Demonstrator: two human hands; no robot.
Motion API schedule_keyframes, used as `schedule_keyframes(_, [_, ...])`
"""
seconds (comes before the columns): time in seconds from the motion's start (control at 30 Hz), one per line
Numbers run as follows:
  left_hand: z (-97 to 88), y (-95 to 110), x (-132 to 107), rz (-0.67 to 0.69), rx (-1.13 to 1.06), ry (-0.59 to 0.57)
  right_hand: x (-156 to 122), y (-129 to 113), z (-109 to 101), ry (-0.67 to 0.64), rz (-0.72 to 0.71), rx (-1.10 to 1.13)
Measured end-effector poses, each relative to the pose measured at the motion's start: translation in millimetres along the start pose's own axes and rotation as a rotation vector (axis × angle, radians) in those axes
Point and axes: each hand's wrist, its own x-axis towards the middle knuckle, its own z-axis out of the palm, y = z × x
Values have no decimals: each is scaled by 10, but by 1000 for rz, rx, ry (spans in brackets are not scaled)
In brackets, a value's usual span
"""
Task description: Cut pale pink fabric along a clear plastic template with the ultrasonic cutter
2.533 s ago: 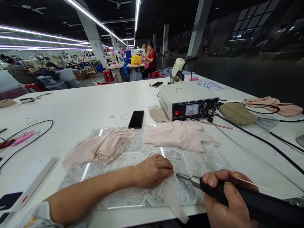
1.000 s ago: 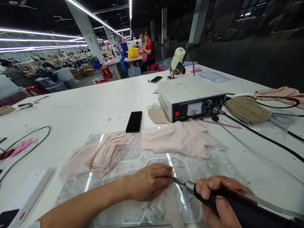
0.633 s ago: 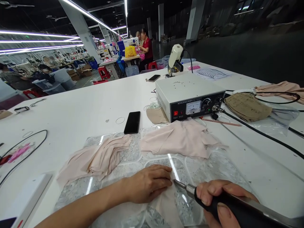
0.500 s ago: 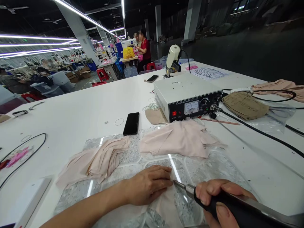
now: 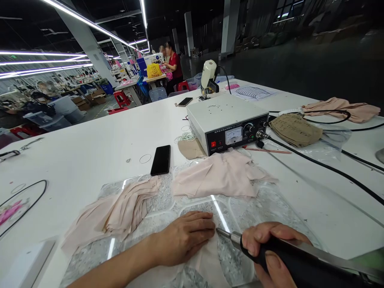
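Note:
My left hand [image 5: 184, 238] lies flat, fingers together, pressing a thin pale pink fabric piece [image 5: 207, 262] onto a grey speckled glass slab [image 5: 255, 208]. My right hand [image 5: 270, 252] is wrapped round the black handle of a cutting tool [image 5: 303, 264]. Its metal tip [image 5: 223, 233] touches the fabric right beside my left fingertips. A fanned stack of pink pieces [image 5: 120, 210] lies at the slab's left. A looser pink pile [image 5: 219, 176] lies at the slab's far edge.
A white control box with a dial [image 5: 228, 122] stands behind the slab, its black cable [image 5: 324, 168] running right. A black phone [image 5: 161, 159], tan pattern pieces [image 5: 295, 130], a white table [image 5: 90, 148] and distant workers at sewing stations [image 5: 171, 66] are also in view.
My head has turned a little right and down, so the scene has slid left. The tool tip moved from clear of my left fingertips to right beside them; both hands otherwise stay put.

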Motion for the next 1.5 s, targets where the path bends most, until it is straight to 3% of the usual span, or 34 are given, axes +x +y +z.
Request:
schedule_keyframes(0.3, [-31,-32,-8,26,-73,-10,-25,2,-64,-25,121,55])
schedule_keyframes(0.5, [-25,-17,-4,-2,-65,-15,-11,-7,-38,-23,46,59])
schedule_keyframes(0.87, [-81,102,87,89,421,-93,-10,10,-1,36,-19,53])
schedule_keyframes(1.03, [-141,51,150,175,475,-137,-17,-22,-2,62,-13,41])
schedule_keyframes(1.17, [-117,46,157,91,370,-153,-25,-67,-41,42,-27,0])
schedule_keyframes(1.37, [86,139,137,-136,159,3,-48,-59,-100,-29,-71,-40])
schedule_keyframes(1.5, [149,111,126,-170,107,29,-58,-37,-67,17,-65,-10])
